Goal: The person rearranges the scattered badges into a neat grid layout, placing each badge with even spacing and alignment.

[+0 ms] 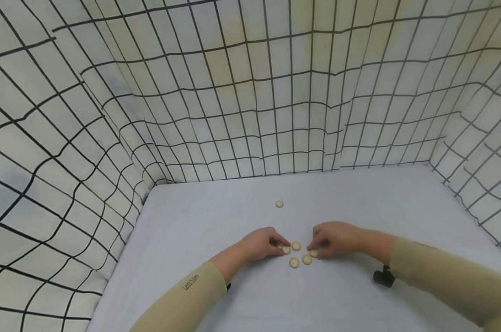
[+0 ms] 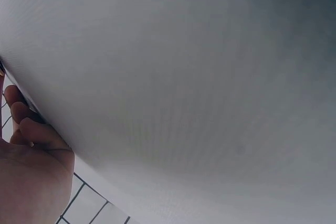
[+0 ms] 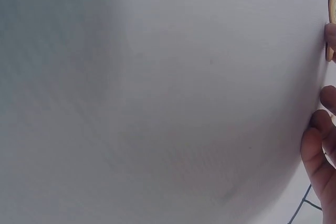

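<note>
Several small round pale wooden discs lie in a loose ring on the white cloth, each with a small mark on top. My left hand [image 1: 264,243] pinches the disc at the ring's left [image 1: 286,250] between thumb and index finger. On the other side, my right hand [image 1: 335,239] has its thumb and fingertips around the right disc [image 1: 314,253]. Between the hands are a back disc [image 1: 296,246], a front disc [image 1: 294,263] and another disc [image 1: 307,259] close to the right thumb. In the right wrist view, disc edges [image 3: 332,8] show by the fingers.
A lone disc [image 1: 279,204] lies farther back on the white-covered table [image 1: 209,203]. White walls with a black grid [image 1: 250,92] enclose the table at the back and both sides. A black device [image 1: 384,276] hangs under the right wrist.
</note>
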Tool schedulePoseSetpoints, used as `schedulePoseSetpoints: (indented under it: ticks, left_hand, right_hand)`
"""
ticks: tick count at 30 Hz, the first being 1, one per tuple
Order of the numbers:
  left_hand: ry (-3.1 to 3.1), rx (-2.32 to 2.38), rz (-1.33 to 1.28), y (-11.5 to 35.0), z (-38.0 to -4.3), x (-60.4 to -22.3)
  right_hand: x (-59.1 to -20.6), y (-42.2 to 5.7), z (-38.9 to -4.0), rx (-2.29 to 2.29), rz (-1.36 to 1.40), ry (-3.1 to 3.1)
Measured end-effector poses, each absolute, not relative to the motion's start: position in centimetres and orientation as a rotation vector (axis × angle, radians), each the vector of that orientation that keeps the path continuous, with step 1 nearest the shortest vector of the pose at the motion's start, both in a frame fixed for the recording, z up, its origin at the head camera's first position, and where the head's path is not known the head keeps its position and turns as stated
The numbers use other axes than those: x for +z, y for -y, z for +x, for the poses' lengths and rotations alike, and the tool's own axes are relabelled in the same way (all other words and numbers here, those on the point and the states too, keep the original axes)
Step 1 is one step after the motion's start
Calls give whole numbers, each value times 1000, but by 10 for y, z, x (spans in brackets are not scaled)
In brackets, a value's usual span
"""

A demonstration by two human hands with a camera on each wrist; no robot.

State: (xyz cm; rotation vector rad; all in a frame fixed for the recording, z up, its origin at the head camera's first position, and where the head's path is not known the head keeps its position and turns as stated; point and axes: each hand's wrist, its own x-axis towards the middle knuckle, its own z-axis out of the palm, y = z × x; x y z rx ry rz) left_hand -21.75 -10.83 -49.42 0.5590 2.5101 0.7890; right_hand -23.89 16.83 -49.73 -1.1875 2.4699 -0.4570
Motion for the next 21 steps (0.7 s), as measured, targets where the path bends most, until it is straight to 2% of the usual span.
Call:
schedulePoseSetpoints:
  ticks: [21]
  left_hand:
    - [-2512,777,548,108,-220,-498]
  right_hand:
    - [-496,-174,-244,-532,-1133,-2513]
